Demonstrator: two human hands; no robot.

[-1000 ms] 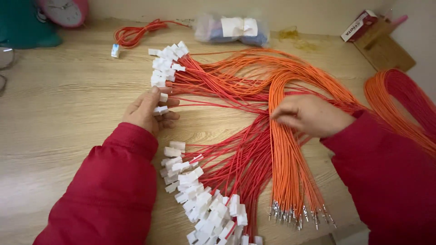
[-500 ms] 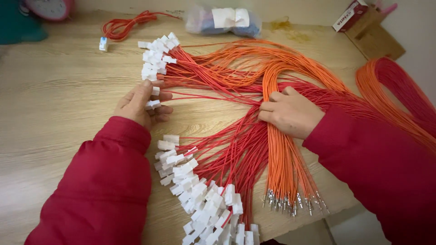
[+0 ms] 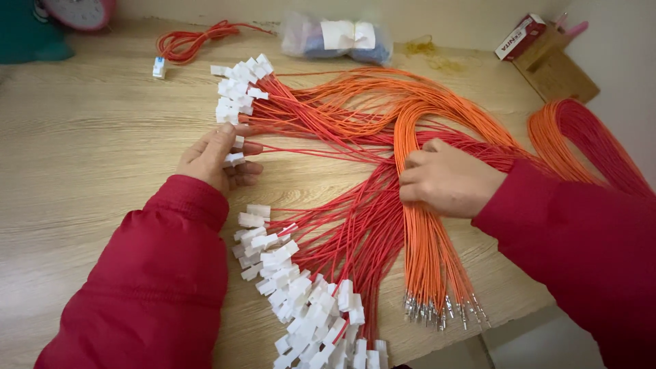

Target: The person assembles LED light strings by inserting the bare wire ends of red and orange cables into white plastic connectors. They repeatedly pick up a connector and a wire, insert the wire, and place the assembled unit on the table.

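A: Two hands in frame, red sleeves, over a wooden desk (image 3: 89, 137). What's each one on?

B: Left hand (image 3: 217, 158) pinches a white plug (image 3: 234, 160) between thumb and fingers. Red wire runs from it to the right, toward the other hand.

A: Right hand?

B: Right hand (image 3: 447, 179) is curled, knuckles up, pressing on the orange wires (image 3: 427, 239) where they cross the red wires (image 3: 355, 232). Fingertips tucked into the bundle; can't tell if it grips one strand or several.

A: Layout of the harness?

B: Red wires fan out in two groups. Upper plug cluster (image 3: 239, 92) sits just above the left hand; lower plug cluster (image 3: 301, 294) runs from below the left sleeve down to the desk's near edge. Orange wires arc from the top centre, pass under the right hand, end in bare metal terminals (image 3: 444, 311) near the front edge.

A: Anything else around?

B: Orange coil (image 3: 581, 143) at the right edge, behind the right sleeve. Small red coil (image 3: 188, 42) top left, clear bag (image 3: 335, 37) top centre, red-and-white box (image 3: 519, 37) top right.
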